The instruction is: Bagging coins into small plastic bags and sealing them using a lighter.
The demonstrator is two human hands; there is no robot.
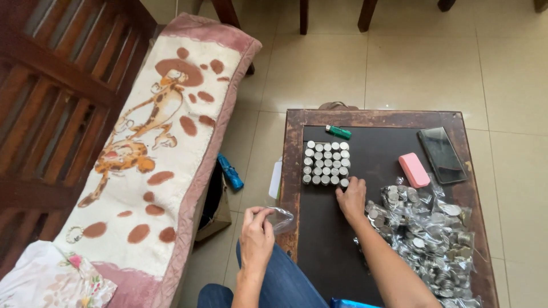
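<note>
A dark desk (pixel 319 239) with a worn wooden rim stands on the tiled floor (pixel 422 63). On it lie a block of coin stacks (pixel 326 163), a green lighter (pixel 338 132) behind them, a pink case (pixel 414 170), a black phone (pixel 442 154) beside it, and a heap of bagged coins (pixel 428 239) at the right.

One green lighter (pixel 338 132), one pink case (pixel 414 170) and one dark phone (pixel 442 154) lie on the table (pixel 292 171). The coin stacks (pixel 326 162) form one block, five columns wide. One blue lighter (pixel 230 171) lies on the floor (pixel 422 57).
</note>
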